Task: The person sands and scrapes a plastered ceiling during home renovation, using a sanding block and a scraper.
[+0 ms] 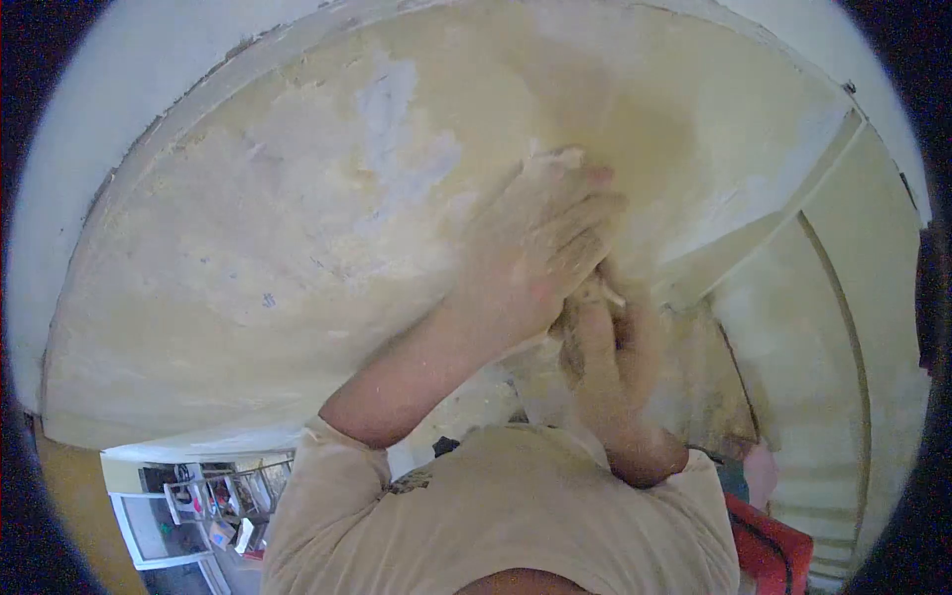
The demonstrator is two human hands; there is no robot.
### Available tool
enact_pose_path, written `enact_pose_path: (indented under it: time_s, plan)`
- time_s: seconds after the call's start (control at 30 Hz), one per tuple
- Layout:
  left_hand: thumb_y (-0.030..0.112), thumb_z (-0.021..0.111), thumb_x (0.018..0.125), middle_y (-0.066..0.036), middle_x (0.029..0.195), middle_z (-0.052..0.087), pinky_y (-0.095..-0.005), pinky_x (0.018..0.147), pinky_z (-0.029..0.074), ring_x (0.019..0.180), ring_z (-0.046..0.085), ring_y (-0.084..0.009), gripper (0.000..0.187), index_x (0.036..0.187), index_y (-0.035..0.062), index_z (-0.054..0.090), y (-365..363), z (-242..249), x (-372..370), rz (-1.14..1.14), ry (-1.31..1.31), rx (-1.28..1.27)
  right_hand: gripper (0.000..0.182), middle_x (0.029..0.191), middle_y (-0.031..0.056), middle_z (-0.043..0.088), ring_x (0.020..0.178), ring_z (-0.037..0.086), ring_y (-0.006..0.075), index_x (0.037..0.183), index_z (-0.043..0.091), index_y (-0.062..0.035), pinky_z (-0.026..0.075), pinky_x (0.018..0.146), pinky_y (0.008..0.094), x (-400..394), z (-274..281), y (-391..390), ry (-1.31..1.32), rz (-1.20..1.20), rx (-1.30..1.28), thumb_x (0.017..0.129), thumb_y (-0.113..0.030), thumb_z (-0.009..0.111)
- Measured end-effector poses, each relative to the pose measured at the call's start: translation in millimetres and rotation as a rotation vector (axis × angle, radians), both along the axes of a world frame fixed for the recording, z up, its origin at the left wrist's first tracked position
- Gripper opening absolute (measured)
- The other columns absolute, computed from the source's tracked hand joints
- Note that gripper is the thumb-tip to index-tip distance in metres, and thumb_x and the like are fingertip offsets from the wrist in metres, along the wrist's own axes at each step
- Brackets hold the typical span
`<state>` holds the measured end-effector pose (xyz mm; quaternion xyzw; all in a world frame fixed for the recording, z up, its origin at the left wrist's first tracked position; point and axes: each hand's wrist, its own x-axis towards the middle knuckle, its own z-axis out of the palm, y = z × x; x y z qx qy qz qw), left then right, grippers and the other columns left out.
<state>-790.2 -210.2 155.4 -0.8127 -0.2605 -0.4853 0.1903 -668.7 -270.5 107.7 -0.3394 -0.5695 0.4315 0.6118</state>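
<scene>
My left hand (560, 223) is closed, its fingers curled against a pale yellow surface with whitish patches (248, 218). A pale edge shows at the top of its fingers, and I cannot tell what it grips. Just below and to the right, my right hand (615, 342) is also closed, close up to the heel of the left hand. Motion smears both hands. Around a small pale tip (610, 294), the right fingers bend inward, and what lies inside them is hidden.
A raised strip (764, 238) runs along the right side of the patchy surface. At lower left stand shelves (223, 493) with assorted items, near a white-framed opening (149, 526). Something red (769, 545) is at lower right, beside my light shirt (535, 506).
</scene>
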Motion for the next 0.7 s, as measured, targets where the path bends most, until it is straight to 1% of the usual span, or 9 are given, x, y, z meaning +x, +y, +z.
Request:
enact_pose_path:
  time_s: [0.1,0.2,0.27,0.37,0.4,0.47,0.5,0.57,0.7]
  plan:
    - [0.014,0.056,0.068,-0.008,0.103,0.06,-0.0456,0.098,0.036,0.111,0.051,-0.0258,0.015,0.079,0.0045,0.061,4.2,14.6,6.1,-0.018,0.002,-0.019,0.035,0.074,0.0072,0.057,0.051,0.046,0.004,0.126,0.04,-0.0005,0.032,0.04,0.0165,5.5,14.5,0.0,0.03,-0.004,-0.053,0.093,-0.013,0.043]
    - [0.014,0.056,0.068,-0.008,0.103,0.06,-0.0453,0.099,0.035,0.114,0.049,-0.026,0.015,0.079,0.0043,0.06,-0.7,-2.0,5.5,0.012,0.012,-0.111,0.037,0.076,0.0075,0.058,0.053,0.046,0.004,0.127,0.038,-0.0007,0.032,0.039,0.0165,4.3,12.7,0.0,0.005,0.032,-0.06,0.093,-0.012,0.044]
    - [0.014,0.056,0.068,-0.008,0.103,0.06,-0.0452,0.099,0.035,0.114,0.049,-0.0259,0.014,0.078,0.0044,0.06,7.7,-1.4,3.4,-0.007,0.041,-0.085,0.039,0.076,0.0065,0.057,0.052,0.044,0.0036,0.129,0.036,-0.0008,0.032,0.04,0.0165,-1.2,-1.7,3.2,0.084,0.016,-0.062,0.093,-0.014,0.044]
    - [0.014,0.055,0.069,-0.008,0.103,0.06,-0.0447,0.1,0.034,0.115,0.048,-0.0257,0.014,0.077,0.0047,0.06,10.7,2.7,5.2,-0.032,0.042,-0.065,0.04,0.075,0.005,0.055,0.052,0.044,0.0032,0.13,0.034,-0.001,0.033,0.043,0.0167,2.3,5.3,9.4,0.091,0.019,-0.038,0.094,-0.015,0.043]
    - [0.014,0.055,0.068,-0.009,0.102,0.06,-0.0443,0.1,0.034,0.115,0.048,-0.0257,0.013,0.077,0.0048,0.059,11.4,3.8,5.7,-0.041,0.029,-0.044,0.04,0.075,0.005,0.055,0.052,0.044,0.0032,0.13,0.034,-0.001,0.033,0.043,0.0167,3.5,8.0,5.8,0.087,0.018,-0.042,0.094,-0.015,0.043]
    - [0.014,0.055,0.068,-0.009,0.102,0.06,-0.0441,0.1,0.035,0.114,0.049,-0.0254,0.014,0.077,0.0045,0.059,9.2,-13.6,3.2,-0.052,0.004,-0.056,0.039,0.074,0.0036,0.054,0.052,0.043,0.0036,0.13,0.035,-0.0008,0.033,0.044,0.0173,4.9,12.7,-0.1,-0.039,0.057,-0.163,0.094,-0.016,0.042]
    - [0.014,0.055,0.068,-0.009,0.102,0.06,-0.0439,0.099,0.035,0.114,0.049,-0.0251,0.014,0.077,0.0043,0.058,8.1,-13.7,2.4,-0.063,-0.017,-0.067,0.039,0.074,0.0036,0.054,0.052,0.043,0.0036,0.13,0.035,-0.0008,0.033,0.044,0.0173,4.5,8.3,1.5,-0.038,0.055,-0.154,0.094,-0.016,0.042]
    - [0.014,0.055,0.068,-0.008,0.101,0.06,-0.0436,0.099,0.035,0.113,0.049,-0.0249,0.014,0.078,0.0042,0.058,8.9,-8.1,0.4,-0.056,0.004,-0.041,0.04,0.074,0.003,0.054,0.052,0.043,0.0036,0.13,0.034,-0.0005,0.033,0.044,0.0173,2.1,-6.4,3.0,-0.007,0.057,-0.026,0.095,-0.017,0.042]
    - [0.015,0.055,0.067,-0.008,0.098,0.06,-0.0436,0.1,0.034,0.111,0.051,-0.0243,0.016,0.078,0.0042,0.059,4.2,11.4,-5.0,-0.021,-0.008,-0.015,0.041,0.073,0.0026,0.054,0.052,0.042,0.0032,0.131,0.034,-0.0004,0.033,0.044,0.0172,-5.4,14.0,0.5,0.097,0.097,-0.035,0.095,-0.019,0.042]
